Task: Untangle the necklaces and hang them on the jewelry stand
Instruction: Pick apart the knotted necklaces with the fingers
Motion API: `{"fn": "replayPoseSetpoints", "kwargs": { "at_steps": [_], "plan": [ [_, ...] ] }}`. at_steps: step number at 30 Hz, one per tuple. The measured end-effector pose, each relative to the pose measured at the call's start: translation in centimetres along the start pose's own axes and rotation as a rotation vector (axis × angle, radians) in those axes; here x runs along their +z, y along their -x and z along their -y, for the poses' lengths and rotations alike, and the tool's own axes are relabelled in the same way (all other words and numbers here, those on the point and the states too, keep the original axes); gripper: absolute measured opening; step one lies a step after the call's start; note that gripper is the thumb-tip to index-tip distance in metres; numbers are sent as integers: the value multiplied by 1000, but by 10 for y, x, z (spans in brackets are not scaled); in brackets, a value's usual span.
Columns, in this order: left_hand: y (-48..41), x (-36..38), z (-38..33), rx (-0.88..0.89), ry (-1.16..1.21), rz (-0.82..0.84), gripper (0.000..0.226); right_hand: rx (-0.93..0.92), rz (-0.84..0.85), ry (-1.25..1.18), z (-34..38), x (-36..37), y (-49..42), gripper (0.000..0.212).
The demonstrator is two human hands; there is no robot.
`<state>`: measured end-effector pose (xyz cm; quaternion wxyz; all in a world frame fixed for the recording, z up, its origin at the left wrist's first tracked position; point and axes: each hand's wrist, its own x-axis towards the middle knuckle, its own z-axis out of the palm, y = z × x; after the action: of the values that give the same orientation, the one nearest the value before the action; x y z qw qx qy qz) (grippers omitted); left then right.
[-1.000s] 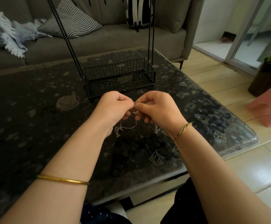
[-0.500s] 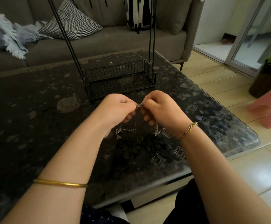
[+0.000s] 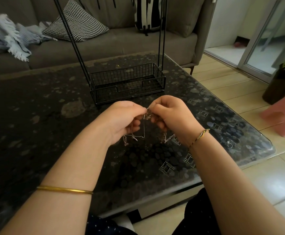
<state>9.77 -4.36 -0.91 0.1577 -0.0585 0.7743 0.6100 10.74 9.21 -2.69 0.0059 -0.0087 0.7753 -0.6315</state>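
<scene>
Knot of necklaces [image 3: 146,116] pinched between my two hands above the table [image 3: 36,133]. My left hand [image 3: 121,121] and right hand [image 3: 174,116] each had thumb and curled fingers closed on the tangle. I held them almost touching, presumably so the strands could be picked apart at close range. Loose chain ends hung below my hands, free to slide out. The jewelry stand [image 3: 128,82] stood just beyond, within reach for hanging; its upper bars ran out of view.
</scene>
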Motion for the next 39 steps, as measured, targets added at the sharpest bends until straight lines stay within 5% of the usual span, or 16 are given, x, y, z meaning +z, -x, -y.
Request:
{"fn": "replayPoseSetpoints", "kwargs": {
  "at_steps": [12,31,39],
  "plan": [
    [-2,-2,4,94,-39,-70,14,123,72,-224,-3,-1,-2,14],
    [-4,1,4,156,-135,-23,9,54,43,18,3,2,3,19],
    [-3,0,5,231,-427,-88,16,14,61,126,0,2,-1,21]
  ]
}}
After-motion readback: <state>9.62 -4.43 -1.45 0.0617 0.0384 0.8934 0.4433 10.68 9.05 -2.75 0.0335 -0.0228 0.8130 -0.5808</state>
